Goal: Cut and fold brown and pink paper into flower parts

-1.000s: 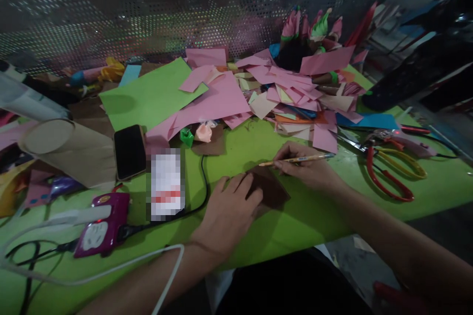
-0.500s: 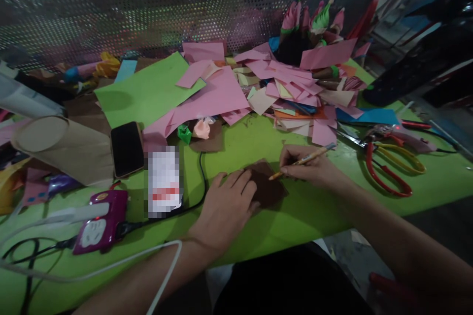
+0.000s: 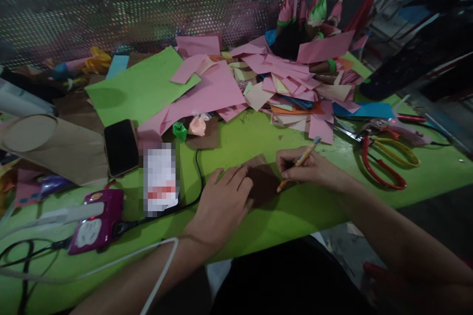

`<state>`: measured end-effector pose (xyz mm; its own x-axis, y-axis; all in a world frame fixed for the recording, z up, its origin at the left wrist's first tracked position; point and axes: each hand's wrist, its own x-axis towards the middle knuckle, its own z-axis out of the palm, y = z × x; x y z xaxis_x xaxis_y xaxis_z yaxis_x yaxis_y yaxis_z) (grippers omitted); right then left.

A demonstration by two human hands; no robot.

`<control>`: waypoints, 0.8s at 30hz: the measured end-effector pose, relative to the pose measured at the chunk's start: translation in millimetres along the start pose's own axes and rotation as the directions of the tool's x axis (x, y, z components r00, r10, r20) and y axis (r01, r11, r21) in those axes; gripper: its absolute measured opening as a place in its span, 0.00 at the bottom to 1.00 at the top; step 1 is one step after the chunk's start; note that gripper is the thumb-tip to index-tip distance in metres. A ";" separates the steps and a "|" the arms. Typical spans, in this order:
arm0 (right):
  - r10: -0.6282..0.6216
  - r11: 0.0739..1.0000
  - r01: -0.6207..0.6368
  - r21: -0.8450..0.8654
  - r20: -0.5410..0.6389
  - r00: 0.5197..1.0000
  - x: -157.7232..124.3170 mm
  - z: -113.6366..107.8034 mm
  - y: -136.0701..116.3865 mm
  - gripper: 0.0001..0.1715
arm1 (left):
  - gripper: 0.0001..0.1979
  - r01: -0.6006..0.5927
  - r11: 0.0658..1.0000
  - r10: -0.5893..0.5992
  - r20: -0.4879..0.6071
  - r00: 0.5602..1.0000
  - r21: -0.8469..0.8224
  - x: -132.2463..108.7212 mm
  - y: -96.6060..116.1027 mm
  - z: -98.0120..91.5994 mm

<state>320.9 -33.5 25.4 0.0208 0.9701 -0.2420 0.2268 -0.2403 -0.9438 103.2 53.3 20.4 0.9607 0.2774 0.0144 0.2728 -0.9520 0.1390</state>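
A small brown piece of paper lies on the green tabletop in front of me. My left hand rests flat over its left part, fingers stretched out and pressing on it. In my right hand is a yellowish pencil, pinched between thumb and fingers and slanting. Its tip meets the right edge of the brown paper. Whether a line is drawn there I cannot tell. The left hand hides part of the paper.
Pink paper scraps and a green sheet spread across the back. Red-and-yellow-handled scissors lie at right, near a glue gun. To the left are a phone, a purple power adapter with cables, and a brown paper roll.
The pencil tip has moved from the brown paper's upper middle to its right edge, and the pencil stands steeper. My left hand stays on the paper. The view has shifted slightly.
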 end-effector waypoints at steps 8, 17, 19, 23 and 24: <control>0.027 0.999 -0.027 0.032 0.012 1.000 0.1 -1.2 -1.8 0.05 | 0.10 0.005 1.000 -0.005 0.001 1.000 0.009 -0.1 0.4 -0.2; -0.136 0.991 0.132 -0.032 -0.317 0.939 13.9 8.0 7.7 0.14 | 0.11 0.011 1.000 -0.010 -0.046 0.999 0.013 -2.3 1.7 3.0; -0.148 0.988 0.127 -0.087 -0.315 0.937 15.5 9.7 7.7 0.14 | 0.10 0.011 1.000 -0.010 -0.052 0.999 0.016 -2.7 1.5 3.8; -0.184 0.978 0.141 -0.156 -0.309 0.933 17.8 11.8 9.7 0.15 | 0.09 0.015 1.000 -0.015 -0.054 0.998 0.010 -2.9 1.2 4.4; -0.193 0.975 0.147 -0.164 -0.310 0.931 18.2 12.3 10.3 0.15 | 0.08 0.018 1.000 -0.017 -0.052 0.999 0.008 -2.9 1.2 4.3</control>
<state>311.7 -18.7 8.4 0.2773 0.9604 0.0264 0.3839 -0.0856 -0.9194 100.9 50.8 16.3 0.9518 0.3001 0.0634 0.2901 -0.9479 0.1318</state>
